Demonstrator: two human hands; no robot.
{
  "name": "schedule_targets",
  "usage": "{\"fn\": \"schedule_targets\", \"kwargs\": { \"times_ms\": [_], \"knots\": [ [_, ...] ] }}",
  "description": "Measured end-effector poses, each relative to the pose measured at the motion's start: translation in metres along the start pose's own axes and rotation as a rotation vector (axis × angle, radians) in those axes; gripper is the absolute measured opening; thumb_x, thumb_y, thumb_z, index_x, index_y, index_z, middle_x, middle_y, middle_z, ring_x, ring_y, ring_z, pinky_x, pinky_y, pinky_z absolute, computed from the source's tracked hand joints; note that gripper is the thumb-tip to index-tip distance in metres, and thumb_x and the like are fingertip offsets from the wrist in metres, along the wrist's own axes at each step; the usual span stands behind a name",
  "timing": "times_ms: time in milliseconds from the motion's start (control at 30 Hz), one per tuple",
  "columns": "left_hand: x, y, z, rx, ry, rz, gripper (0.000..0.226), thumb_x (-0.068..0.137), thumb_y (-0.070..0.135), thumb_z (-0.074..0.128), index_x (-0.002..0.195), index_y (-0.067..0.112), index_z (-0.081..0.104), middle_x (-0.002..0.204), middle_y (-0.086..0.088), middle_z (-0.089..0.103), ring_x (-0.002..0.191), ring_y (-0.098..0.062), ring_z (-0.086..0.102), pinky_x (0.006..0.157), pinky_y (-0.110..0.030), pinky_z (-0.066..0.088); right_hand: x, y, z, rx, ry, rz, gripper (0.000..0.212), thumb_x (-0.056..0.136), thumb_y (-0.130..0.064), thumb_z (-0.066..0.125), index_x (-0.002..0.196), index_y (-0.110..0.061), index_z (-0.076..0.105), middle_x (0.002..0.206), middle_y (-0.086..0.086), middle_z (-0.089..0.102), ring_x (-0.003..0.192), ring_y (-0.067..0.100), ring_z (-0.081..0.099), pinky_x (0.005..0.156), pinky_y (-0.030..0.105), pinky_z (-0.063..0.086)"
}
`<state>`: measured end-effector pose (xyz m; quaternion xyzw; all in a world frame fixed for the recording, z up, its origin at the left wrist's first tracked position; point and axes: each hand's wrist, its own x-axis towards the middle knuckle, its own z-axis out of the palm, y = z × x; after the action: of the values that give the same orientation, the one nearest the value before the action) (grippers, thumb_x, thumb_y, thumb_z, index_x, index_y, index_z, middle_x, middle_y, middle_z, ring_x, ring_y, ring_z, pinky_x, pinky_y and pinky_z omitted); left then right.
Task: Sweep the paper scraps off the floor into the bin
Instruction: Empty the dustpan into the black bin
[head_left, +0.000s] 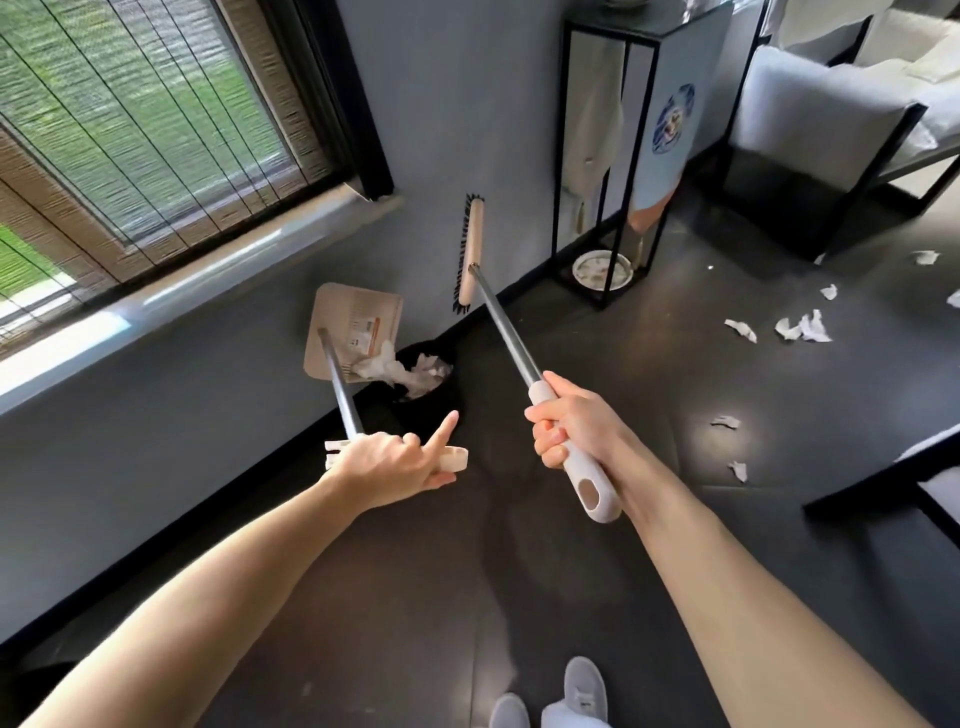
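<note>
Crumpled white paper scraps (387, 368) over black bin (441, 395)

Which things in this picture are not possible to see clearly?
Head view only:
- Bin: its depth and fill are hidden by paper and shadow.
- Dustpan: print on it is too small to read.
- Scraps: more may lie past the right edge.
- Left hand: it covers its grip on the handle.

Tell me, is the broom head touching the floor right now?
Apart. The head view shows the broom head raised in the air against the wall, clear of the floor.
</note>
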<state>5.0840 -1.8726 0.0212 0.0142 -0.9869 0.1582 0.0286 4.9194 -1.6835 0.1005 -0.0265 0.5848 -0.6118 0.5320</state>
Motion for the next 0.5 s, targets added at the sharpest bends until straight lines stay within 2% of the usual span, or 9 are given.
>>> {"fn": "schedule_targets", "kwargs": {
  "times_ms": [100, 200, 233, 267, 333, 367, 433, 500],
  "knots": [
    [-0.004, -0.006, -0.008, -0.005, -0.011, 0.009, 0.071, 0.088, 0.059, 0.026, 0.137, 0.011, 0.043, 0.043, -0.001, 0.048, 0.023, -0.020, 0.043, 0.027, -0.019, 0.031, -0.001, 0.002, 0.004, 0.015, -0.003, 0.003, 0.061, 0.096, 0.002, 0.046, 0.148, -0.025, 0.031, 0.045, -0.005, 0.046, 0.035, 0.003, 0.039, 0.033, 0.016, 0.033],
    [-0.003, -0.007, -0.014, 0.043, -0.026, 0.043, 0.071, 0.090, 0.059, 0.024, 0.142, 0.011, 0.032, 0.050, -0.005, 0.055, 0.030, -0.023, 0.051, 0.029, -0.024, 0.039, -0.001, 0.003, 0.004, 0.015, -0.011, 0.007, 0.060, 0.095, 0.002, 0.046, 0.148, -0.023, 0.032, 0.046, -0.004, 0.046, 0.036, 0.003, 0.039, 0.033, 0.016, 0.034],
    [-0.004, -0.003, -0.015, 0.061, -0.051, 0.077, 0.073, 0.091, 0.060, 0.021, 0.147, 0.012, 0.022, 0.061, -0.007, 0.061, 0.041, -0.026, 0.060, 0.036, -0.027, 0.044, -0.002, 0.004, 0.004, 0.015, -0.013, 0.008, 0.060, 0.095, 0.002, 0.046, 0.148, -0.023, 0.032, 0.046, -0.004, 0.046, 0.036, 0.003, 0.039, 0.033, 0.016, 0.034],
    [-0.006, 0.005, -0.014, 0.066, -0.159, 0.093, 0.076, 0.093, 0.062, 0.018, 0.151, 0.014, 0.009, 0.078, -0.009, 0.066, 0.059, -0.029, 0.067, 0.047, -0.031, 0.046, -0.003, 0.005, 0.002, 0.014, -0.014, 0.006, 0.061, 0.095, 0.003, 0.046, 0.148, -0.023, 0.031, 0.045, -0.004, 0.046, 0.036, 0.003, 0.039, 0.033, 0.016, 0.034],
    [-0.009, 0.028, -0.014, -0.010, -0.447, 0.070, 0.079, 0.094, 0.065, 0.019, 0.151, 0.018, -0.010, 0.105, -0.010, 0.065, 0.089, -0.033, 0.068, 0.064, -0.038, 0.047, -0.004, 0.009, -0.002, 0.011, -0.010, 0.006, 0.063, 0.095, 0.003, 0.046, 0.149, -0.024, 0.030, 0.045, -0.004, 0.046, 0.036, 0.003, 0.039, 0.033, 0.016, 0.033],
    [-0.010, 0.039, -0.015, -0.042, -0.515, 0.053, 0.080, 0.094, 0.064, 0.021, 0.150, 0.018, -0.013, 0.110, -0.010, 0.065, 0.096, -0.034, 0.066, 0.070, -0.040, 0.047, -0.005, 0.012, -0.004, 0.008, -0.007, 0.008, 0.064, 0.094, 0.003, 0.046, 0.150, -0.025, 0.029, 0.046, -0.004, 0.046, 0.036, 0.003, 0.039, 0.033, 0.017, 0.033],
    [-0.017, 0.055, -0.004, -0.062, -0.509, 0.031, 0.081, 0.093, 0.065, 0.022, 0.150, 0.018, -0.011, 0.109, -0.010, 0.066, 0.096, -0.034, 0.066, 0.075, -0.041, 0.048, -0.006, 0.016, -0.009, -0.001, -0.003, 0.010, 0.066, 0.094, 0.004, 0.046, 0.150, -0.026, 0.028, 0.048, -0.003, 0.045, 0.037, 0.004, 0.038, 0.033, 0.017, 0.033],
    [-0.021, 0.058, 0.008, -0.047, -0.293, 0.063, 0.078, 0.090, 0.065, 0.017, 0.151, 0.018, 0.007, 0.086, -0.009, 0.068, 0.071, -0.032, 0.069, 0.063, -0.041, 0.053, -0.006, 0.018, -0.014, -0.016, 0.004, 0.015, 0.065, 0.094, 0.003, 0.046, 0.150, -0.026, 0.029, 0.050, -0.003, 0.045, 0.037, 0.003, 0.039, 0.034, 0.017, 0.034]
  ]
}}
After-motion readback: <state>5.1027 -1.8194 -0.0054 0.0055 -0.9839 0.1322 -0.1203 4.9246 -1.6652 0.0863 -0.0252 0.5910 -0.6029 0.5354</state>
